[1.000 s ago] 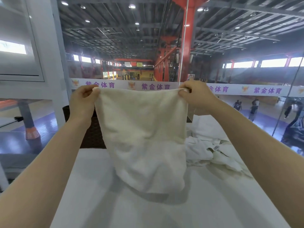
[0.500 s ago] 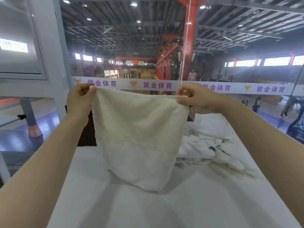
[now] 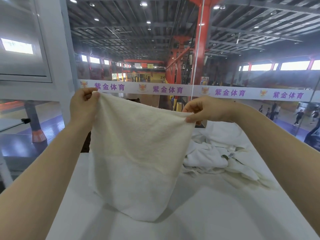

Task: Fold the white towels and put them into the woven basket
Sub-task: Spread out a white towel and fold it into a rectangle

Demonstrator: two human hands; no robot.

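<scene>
— Towel (image 3: 138, 153)?
— Hanging over the white bench (image 3: 216, 213), bottom edge touching it; left hand (image 3: 83, 108) and right hand (image 3: 206, 110) each pinch a top corner.
— Other towels (image 3: 216, 153)?
— Heaped right.

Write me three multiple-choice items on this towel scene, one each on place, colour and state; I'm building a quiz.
1. Where is the pile of unfolded towels?
A. right of the held towel, on the table
B. in the basket
C. on the floor

2. What colour is the banner text?
A. green
B. purple
C. black

3. How is the held towel kept up?
A. draped on one arm
B. lying flat
C. pinched at its top corners by the left hand and right hand

A: the pile lies rightward.
B: the characters are purple.
C: both hands have a grip on it.
</scene>
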